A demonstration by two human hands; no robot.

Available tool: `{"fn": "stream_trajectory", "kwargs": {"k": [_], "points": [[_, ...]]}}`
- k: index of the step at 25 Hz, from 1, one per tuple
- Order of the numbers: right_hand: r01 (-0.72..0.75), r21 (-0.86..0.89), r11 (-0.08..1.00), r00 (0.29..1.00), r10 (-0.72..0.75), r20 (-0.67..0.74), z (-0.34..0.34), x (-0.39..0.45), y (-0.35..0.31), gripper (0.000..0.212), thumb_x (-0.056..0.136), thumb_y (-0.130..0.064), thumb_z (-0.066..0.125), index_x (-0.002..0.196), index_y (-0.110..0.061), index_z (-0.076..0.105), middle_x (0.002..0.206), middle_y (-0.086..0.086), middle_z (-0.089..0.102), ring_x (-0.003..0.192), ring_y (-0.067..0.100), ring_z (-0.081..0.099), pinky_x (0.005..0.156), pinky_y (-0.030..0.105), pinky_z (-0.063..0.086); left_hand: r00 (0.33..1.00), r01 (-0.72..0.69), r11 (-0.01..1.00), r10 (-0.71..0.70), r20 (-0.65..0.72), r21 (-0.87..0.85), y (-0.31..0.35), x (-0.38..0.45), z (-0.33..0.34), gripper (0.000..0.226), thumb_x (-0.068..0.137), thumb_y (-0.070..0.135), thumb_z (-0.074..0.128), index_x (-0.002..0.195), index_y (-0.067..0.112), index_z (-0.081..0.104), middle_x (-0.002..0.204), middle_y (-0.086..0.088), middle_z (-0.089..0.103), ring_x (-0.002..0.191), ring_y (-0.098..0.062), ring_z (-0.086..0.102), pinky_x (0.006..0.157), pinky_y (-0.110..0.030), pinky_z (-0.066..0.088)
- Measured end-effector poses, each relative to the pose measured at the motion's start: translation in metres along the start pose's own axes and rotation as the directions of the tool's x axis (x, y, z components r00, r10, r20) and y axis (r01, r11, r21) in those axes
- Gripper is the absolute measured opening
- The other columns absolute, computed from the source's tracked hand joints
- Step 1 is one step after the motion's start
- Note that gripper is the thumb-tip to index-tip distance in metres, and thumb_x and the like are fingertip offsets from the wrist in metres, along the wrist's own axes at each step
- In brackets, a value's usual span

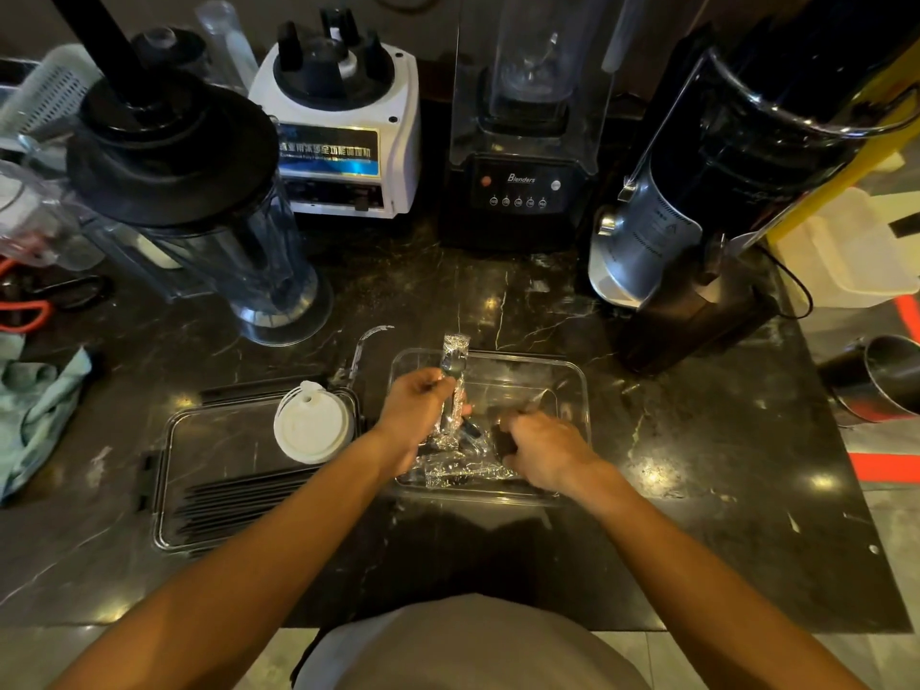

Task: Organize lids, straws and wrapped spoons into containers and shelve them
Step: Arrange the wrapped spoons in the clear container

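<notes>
A clear rectangular container (572,376) sits on the dark marble counter in front of me. My left hand (418,408) grips a plastic-wrapped spoon (454,361) that stands upright over the container. My right hand (545,448) reaches into the container and its fingers curl round a dark wrapped item (504,440). More wrapped spoons (463,473) lie on the container's floor. To the left lies a second clear container (209,440) with a stack of white lids (311,428) and several black straws (239,500) in it.
Blender bases (343,132) (517,156), a blender jug (199,191) and a grinder (697,216) line the back of the counter. A green cloth (35,405) lies far left. A metal pitcher (881,381) stands at the right edge.
</notes>
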State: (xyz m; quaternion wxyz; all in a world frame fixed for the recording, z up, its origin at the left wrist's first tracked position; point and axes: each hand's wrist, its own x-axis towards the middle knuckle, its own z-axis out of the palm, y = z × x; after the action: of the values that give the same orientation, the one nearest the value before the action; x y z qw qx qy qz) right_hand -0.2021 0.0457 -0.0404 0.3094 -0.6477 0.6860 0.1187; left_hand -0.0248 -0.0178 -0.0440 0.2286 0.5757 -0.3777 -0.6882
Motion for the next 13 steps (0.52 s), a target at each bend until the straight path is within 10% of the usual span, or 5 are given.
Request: {"fn": "stream_trajectory", "kwargs": {"k": [4,7,13], "points": [[0.073,-0.117,0.990,0.997,-0.073,0.000,0.010,0.004,-0.001,0.020,0.096,-0.017,0.067,0.116,-0.014,0.064,0.117,0.008,0.067,0.112,0.027,0.065,0.101,0.040,0.047,1.000,-0.020,0.999,0.020,-0.010,-0.046,0.004,-0.003,-0.002,0.024,0.106,0.014,0.056,0.118,-0.005,0.064,0.115,-0.017,0.075,0.083,-0.012,0.078,0.073,-0.025,0.063],[0.095,-0.094,0.991,0.994,-0.089,0.062,0.006,0.002,0.004,0.003,0.097,-0.018,0.063,0.099,-0.019,0.062,0.105,0.003,0.066,0.099,0.021,0.063,0.094,0.039,0.050,0.999,-0.007,0.996,0.004,-0.032,-0.093,0.006,-0.003,-0.004,0.021,0.105,0.013,0.056,0.116,-0.003,0.066,0.116,-0.023,0.074,0.107,-0.032,0.075,0.096,-0.047,0.059],[0.043,0.589,0.807,0.995,-0.085,0.043,-0.038,-0.012,0.029,0.016,0.094,0.000,0.063,0.084,-0.011,0.056,0.068,0.002,0.056,0.051,0.009,0.049,0.046,0.024,0.039,0.999,-0.001,1.000,0.001,-0.041,-0.001,0.002,0.002,-0.005,0.019,0.105,0.019,0.058,0.105,0.004,0.070,0.102,-0.008,0.078,0.102,-0.023,0.073,0.101,-0.046,0.053]]}}
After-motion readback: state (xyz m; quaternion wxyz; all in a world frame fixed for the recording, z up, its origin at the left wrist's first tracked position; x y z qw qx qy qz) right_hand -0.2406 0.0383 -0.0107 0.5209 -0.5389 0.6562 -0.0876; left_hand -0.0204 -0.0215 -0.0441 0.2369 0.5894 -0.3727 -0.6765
